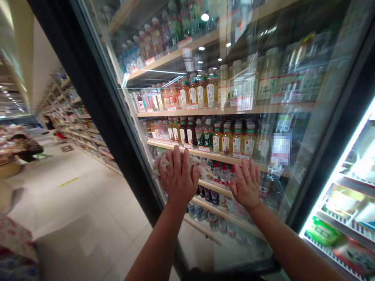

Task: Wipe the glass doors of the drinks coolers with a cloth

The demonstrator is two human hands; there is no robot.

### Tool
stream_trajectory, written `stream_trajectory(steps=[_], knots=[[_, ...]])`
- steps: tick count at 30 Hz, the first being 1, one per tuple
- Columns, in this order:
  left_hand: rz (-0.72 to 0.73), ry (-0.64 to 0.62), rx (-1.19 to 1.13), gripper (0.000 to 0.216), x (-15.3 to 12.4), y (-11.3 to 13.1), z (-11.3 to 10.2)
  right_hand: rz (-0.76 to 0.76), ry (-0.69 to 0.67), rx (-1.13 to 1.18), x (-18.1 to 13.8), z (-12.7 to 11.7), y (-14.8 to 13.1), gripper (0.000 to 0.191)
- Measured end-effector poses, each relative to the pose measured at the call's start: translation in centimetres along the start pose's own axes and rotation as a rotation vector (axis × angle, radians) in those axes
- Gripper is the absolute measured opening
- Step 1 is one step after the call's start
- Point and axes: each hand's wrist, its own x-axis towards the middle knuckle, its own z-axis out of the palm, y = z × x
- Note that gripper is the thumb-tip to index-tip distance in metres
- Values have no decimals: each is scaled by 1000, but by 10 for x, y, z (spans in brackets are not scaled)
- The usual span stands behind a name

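My left hand (pixel 177 177) presses a crumpled, light patterned cloth (pixel 162 166) against the glass door (pixel 281 210), with its fingers stretched over the cloth. The cloth sticks out on both sides of that hand. To the right, my right hand (pixel 246 182) lies on the same glass with its fingers spread and nothing in it. The door has a dark frame (pixel 117 140) and looks tilted in view. Rows of drink bottles (pixel 225 140) on shelves show in the glass, around and above both hands.
On the right is a lit cooler with packaged goods, among them a green packet (pixel 324 230). Left of the door runs a pale tiled floor (pixel 96 218), with long stocked shelves (pixel 79 109) beyond. A person (pixel 27 146) is low down at the far left.
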Motion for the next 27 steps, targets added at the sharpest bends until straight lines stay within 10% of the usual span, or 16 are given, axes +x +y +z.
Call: stream_trajectory(steps=[20,27], knots=[[197,55,-493,64,-25,51,5,211,-46,399,14,-30,-20,63],[132,59,-621,81,-31,64,7,12,-143,323,26,-36,-37,75]])
